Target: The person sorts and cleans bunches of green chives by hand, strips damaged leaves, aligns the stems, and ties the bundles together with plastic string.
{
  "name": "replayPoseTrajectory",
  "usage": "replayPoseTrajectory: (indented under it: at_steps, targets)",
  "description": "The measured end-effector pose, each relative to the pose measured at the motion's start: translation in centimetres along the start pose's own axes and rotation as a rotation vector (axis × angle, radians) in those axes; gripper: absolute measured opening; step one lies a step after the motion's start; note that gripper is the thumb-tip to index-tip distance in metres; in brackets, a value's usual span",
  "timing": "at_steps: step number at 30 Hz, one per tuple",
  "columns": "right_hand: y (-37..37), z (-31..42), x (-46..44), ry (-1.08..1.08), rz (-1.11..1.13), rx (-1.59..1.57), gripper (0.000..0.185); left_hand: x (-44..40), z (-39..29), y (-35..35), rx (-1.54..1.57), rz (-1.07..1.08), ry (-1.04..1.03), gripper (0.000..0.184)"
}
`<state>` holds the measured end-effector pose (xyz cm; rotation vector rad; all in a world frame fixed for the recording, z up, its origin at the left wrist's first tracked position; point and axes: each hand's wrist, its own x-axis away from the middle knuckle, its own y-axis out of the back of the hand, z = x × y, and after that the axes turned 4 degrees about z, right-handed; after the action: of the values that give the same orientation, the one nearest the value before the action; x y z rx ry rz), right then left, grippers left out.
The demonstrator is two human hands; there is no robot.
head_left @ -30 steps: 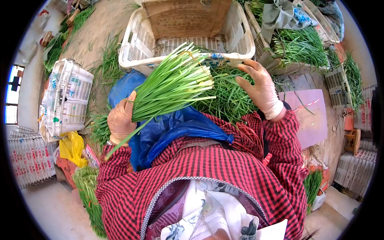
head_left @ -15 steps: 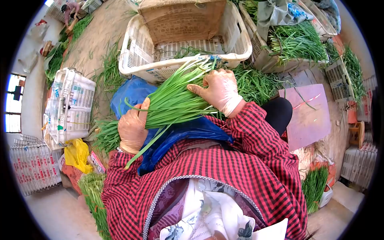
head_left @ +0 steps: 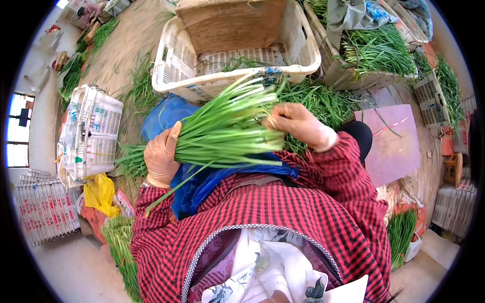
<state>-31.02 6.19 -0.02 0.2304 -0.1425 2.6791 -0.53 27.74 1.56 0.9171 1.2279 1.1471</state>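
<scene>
A thick bunch of garlic chives (head_left: 217, 134) lies across my lap, green leaves to the left and pale stem ends to the right. My left hand (head_left: 161, 155), in a thin translucent glove, is wrapped round the leafy part with the thumb on top. My right hand (head_left: 298, 123), gloved too and blurred by motion, pinches at the pale ends on the bunch's right side. Some stems there fan apart. A few long leaves hang loose toward my left sleeve. Under the bunch is a blue plastic sheet (head_left: 202, 189) over my lap.
A white plastic crate (head_left: 232, 78) with a cardboard lining stands just ahead. Loose chives (head_left: 323, 103) are heaped to its right, near another filled crate (head_left: 348, 73). White crates (head_left: 98, 136) and a yellow bag (head_left: 100, 194) are at left, a pink board (head_left: 394, 146) at right.
My right hand has moved right and down from the top of the bunch to its stem ends, with its fingers drawn together. The stem ends have spread; my left hand has shifted slightly left.
</scene>
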Motion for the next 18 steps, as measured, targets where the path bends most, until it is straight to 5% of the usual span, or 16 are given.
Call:
replayPoseTrajectory:
  at_steps: [4, 10, 12, 13, 14, 16, 18]
  targets:
    - [2.3, 0.4, 4.2, 0.189, 0.191, 0.018, 0.019, 0.6, 0.4, 0.4, 0.059, -0.040, -0.071, 0.066]
    - [8.5, -2.0, 8.6, 0.188, -0.282, -0.032, 0.022, 0.5, 0.2, 0.2, 0.114, -0.077, -0.069, 0.062]
    - [11.7, -4.7, 8.4, -0.219, -0.610, 0.319, 0.025, 0.5, 0.2, 0.1, 0.124, -0.073, -0.032, 0.061]
    - [11.4, -5.3, 8.0, -0.060, -0.681, 0.661, 0.044, 0.3, 0.3, 0.0, 0.126, -0.077, -0.038, 0.061]
    - [10.1, -6.6, 6.8, 0.071, -0.762, 0.384, 0.069, 0.2, 0.3, -0.1, 0.132, -0.077, -0.043, 0.062]
    - [5.5, -3.0, 4.5, 0.068, -0.606, -0.055, 0.081, 0.1, 0.1, -0.2, 0.137, -0.066, -0.053, 0.062]
    - [2.6, -0.8, 2.2, 0.071, -0.406, -0.220, 0.064, -0.1, -0.2, -0.1, 0.158, -0.089, -0.064, 0.062]
